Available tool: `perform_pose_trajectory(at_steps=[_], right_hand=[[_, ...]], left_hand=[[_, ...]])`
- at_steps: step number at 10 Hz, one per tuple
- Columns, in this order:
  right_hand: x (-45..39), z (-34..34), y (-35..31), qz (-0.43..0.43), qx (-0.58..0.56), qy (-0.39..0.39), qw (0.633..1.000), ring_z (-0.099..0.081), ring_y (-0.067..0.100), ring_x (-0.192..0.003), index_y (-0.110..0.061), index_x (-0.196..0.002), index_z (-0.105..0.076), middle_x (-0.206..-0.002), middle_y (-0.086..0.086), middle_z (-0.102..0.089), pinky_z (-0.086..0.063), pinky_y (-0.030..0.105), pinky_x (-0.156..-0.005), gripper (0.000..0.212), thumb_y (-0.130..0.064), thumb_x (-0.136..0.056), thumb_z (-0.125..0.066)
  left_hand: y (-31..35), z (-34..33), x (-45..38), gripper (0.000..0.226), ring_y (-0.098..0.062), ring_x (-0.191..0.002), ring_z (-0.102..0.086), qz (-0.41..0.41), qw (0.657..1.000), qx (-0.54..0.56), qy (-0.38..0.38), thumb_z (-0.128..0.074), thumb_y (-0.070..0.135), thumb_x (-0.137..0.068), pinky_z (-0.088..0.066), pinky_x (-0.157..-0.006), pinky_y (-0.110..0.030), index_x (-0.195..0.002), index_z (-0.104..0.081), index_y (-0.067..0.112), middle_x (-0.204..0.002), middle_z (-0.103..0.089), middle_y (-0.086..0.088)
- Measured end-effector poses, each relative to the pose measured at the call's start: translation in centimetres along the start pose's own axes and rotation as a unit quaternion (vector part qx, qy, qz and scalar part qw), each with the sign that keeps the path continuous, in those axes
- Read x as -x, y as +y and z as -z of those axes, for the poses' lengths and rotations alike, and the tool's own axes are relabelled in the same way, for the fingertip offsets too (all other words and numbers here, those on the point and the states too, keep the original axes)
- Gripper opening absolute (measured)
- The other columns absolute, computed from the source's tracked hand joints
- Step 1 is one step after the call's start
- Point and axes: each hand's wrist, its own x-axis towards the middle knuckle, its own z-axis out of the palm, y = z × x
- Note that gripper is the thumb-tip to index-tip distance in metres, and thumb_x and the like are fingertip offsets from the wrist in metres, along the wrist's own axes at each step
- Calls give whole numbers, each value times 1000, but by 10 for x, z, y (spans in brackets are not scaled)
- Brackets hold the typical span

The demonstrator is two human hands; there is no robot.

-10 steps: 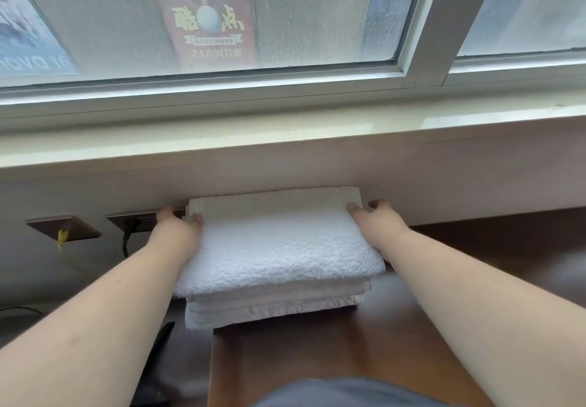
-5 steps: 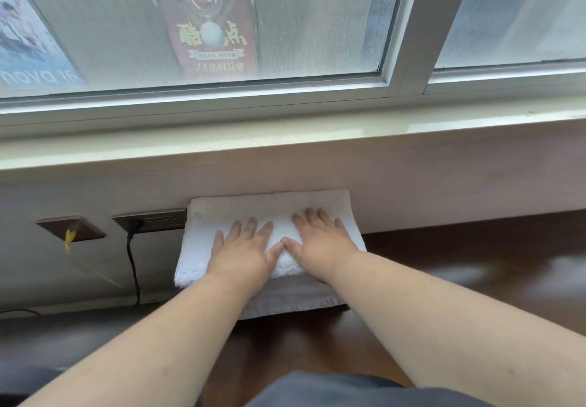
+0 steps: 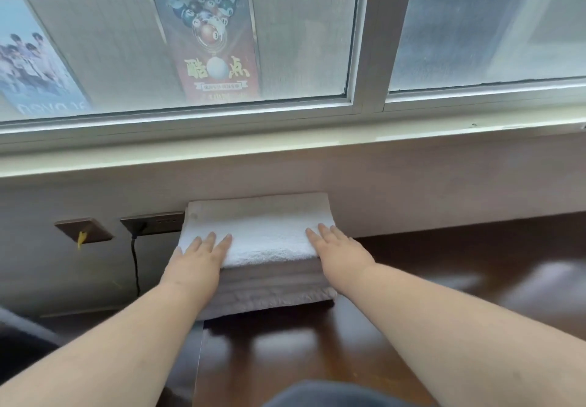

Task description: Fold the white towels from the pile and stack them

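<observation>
Both palms have slid apart across my top folded towel (image 3: 263,232): left hand (image 3: 195,264) near-left, right hand (image 3: 341,254) near-right, fingers flat, gripping nothing. Stack (image 3: 269,289) sits on the dark table (image 3: 317,359) against the wall; lower layers shadowed.

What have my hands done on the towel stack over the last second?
The left hand and right hand let go of the top towel at its sides, pressed flat together at its middle, then slid apart to the near corners. The stack stayed on the table against the wall.
</observation>
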Motion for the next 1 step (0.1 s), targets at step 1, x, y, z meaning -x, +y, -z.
perform_pose_trajectory(at_steps=[1], right_hand=[[1,13,3,-7,-27,-23,999,-2,25,-153,-25,-159,-1,-167,3,1,-18,45,-121,78,-4,-97,-45]], left_hand=[[2,15,7,86,-27,-146,-14,46,998,-1,-35,-45,4,-92,-20,-117,-48,-154,9,27,-162,-6,-6]])
